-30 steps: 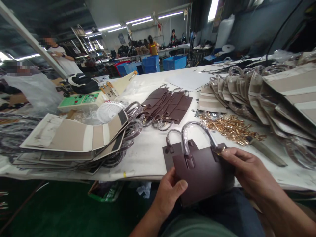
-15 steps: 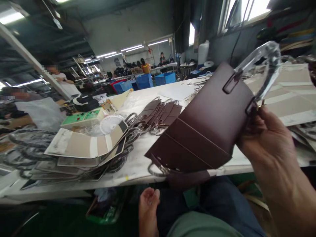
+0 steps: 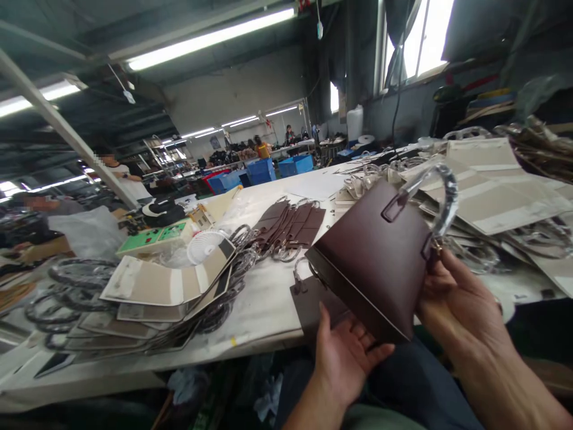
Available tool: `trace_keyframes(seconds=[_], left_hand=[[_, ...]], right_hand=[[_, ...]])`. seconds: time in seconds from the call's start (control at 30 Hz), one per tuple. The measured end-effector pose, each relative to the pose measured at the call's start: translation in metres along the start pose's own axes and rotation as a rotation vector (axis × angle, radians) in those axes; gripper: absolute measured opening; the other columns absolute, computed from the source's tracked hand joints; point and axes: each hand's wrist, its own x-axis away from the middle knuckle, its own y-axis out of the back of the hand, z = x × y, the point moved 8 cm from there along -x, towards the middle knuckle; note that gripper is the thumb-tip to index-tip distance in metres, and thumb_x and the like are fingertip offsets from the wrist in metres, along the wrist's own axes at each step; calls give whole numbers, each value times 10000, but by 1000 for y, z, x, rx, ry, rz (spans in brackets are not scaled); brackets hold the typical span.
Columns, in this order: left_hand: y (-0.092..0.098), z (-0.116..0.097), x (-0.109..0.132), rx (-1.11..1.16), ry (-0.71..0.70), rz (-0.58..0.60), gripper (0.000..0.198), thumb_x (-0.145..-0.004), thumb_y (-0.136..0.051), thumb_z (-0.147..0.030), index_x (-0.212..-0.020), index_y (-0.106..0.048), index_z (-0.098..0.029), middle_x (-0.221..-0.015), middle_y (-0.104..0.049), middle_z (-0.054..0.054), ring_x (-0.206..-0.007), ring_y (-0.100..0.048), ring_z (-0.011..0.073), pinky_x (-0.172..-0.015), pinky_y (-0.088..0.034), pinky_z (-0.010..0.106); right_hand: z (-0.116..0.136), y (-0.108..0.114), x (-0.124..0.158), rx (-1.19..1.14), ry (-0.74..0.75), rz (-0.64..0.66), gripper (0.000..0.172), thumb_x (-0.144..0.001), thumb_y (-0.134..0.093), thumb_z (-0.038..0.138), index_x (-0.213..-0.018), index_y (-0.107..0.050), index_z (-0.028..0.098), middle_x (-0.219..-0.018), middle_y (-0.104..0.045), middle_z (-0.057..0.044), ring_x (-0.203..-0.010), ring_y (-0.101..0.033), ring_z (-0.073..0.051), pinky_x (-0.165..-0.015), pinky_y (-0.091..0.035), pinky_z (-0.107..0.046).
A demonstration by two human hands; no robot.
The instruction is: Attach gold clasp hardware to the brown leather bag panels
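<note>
A dark brown handbag body (image 3: 373, 248) is tilted in front of me, folded along its base, with a plastic-wrapped handle (image 3: 447, 197) standing at its top right. My right hand (image 3: 456, 298) grips its right edge just below the handle's end; some of the fingers are hidden behind it. Under the bag's lower edge my left hand (image 3: 347, 352) lies palm up with its fingers spread, close to the bottom; whether it touches cannot be seen. Another brown bag piece (image 3: 308, 298) lies at the table's edge, behind the held bag.
A pile of brown bag pieces (image 3: 290, 221) lies mid-table. Beige panels with wrapped handles (image 3: 152, 280) are stacked at left, and more beige panels (image 3: 487, 179) at right. A white round fan (image 3: 203, 246) stands beside a green-topped box (image 3: 152, 239). Several people are in the background.
The bag came down and left and is now folded at its base, rather than hanging flatter. My left hand rose from near my lap to beneath it. The view tilted up.
</note>
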Motion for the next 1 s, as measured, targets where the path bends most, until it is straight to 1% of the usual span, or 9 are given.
trace_keyframes(seconds=[0.17, 0.3, 0.43, 0.5, 0.6, 0.67, 0.77, 0.9, 1.0], left_hand=[[6, -66, 21, 67, -415, -171, 184, -1014, -601, -284, -1039, -747, -176, -1030, -798, 79, -967, -751, 199, -864, -606, 323], [-12, -119, 54, -40, -526, -200, 276, -1020, -569, -253, -1249, -722, -231, -1215, -780, 75, -1146, -727, 244, -1022, -590, 423], [-33, -158, 88, -149, -613, -286, 391, -999, -583, -371, -1357, -678, -243, -1273, -759, 78, -1293, -651, 295, -1157, -492, 484], [-41, -171, 97, -252, -648, -338, 449, -975, -613, -416, -1378, -666, -226, -1279, -754, 92, -1337, -615, 319, -1181, -463, 502], [-46, -179, 101, -442, -777, -383, 517, -924, -710, -384, -1418, -631, -248, -1304, -743, 82, -1346, -606, 323, -1197, -439, 518], [-41, -171, 93, -525, -801, -368, 566, -897, -759, -340, -1437, -607, -269, -1335, -728, 76, -1342, -610, 310, -1210, -421, 509], [-22, -154, 72, -547, -750, -351, 571, -903, -767, -330, -1445, -594, -276, -1379, -701, 85, -1356, -600, 290, -1226, -396, 495], [-15, -170, 66, -544, -887, -389, 578, -892, -785, -350, -1436, -595, -313, -1397, -691, 66, -1349, -605, 283, -1219, -398, 503], [-35, -190, 68, -592, -973, -340, 569, -881, -798, -353, -1417, -613, -299, -1380, -702, 65, -1330, -620, 277, -1219, -396, 493]], right_hand=[[-16, 57, 20, -68, -202, -180, 121, -888, -706, 296, -1003, -735, 274, -1077, -769, -11, -960, -743, -171, -853, -657, -298], [-52, 127, 49, 13, -373, -248, 188, -805, -793, 343, -983, -757, 295, -1064, -789, -15, -1011, -751, -231, -924, -643, -410], [-88, 194, 86, 284, -634, -235, 401, -695, -874, 423, -1024, -785, 212, -1144, -789, -115, -1155, -714, -366, -1071, -548, -535], [-89, 218, 94, 395, -665, -281, 457, -669, -879, 441, -1038, -784, 189, -1196, -773, -145, -1200, -690, -386, -1038, -571, -506], [-70, 238, 89, 501, -541, -433, 472, -609, -899, 421, -997, -776, 182, -1187, -770, -140, -1105, -728, -359, -844, -643, -403], [-54, 237, 82, 569, -422, -498, 450, -586, -908, 430, -937, -768, 184, -1106, -780, -122, -951, -752, -320, -698, -635, -346], [-42, 207, 73, 638, -294, -378, 415, -658, -884, 521, -872, -754, 189, -927, -765, -86, -776, -710, -250, -619, -581, -303], [-54, 139, 70, 790, -263, 3, 419, -824, -757, 615, -811, -728, 198, -877, -737, -71, -845, -672, -243, -782, -550, -334], [-98, 96, 74, 898, -438, 441, 397, -877, -721, 577, -794, -691, 190, -955, -735, -83, -978, -657, -274, -900, -503, -379]])
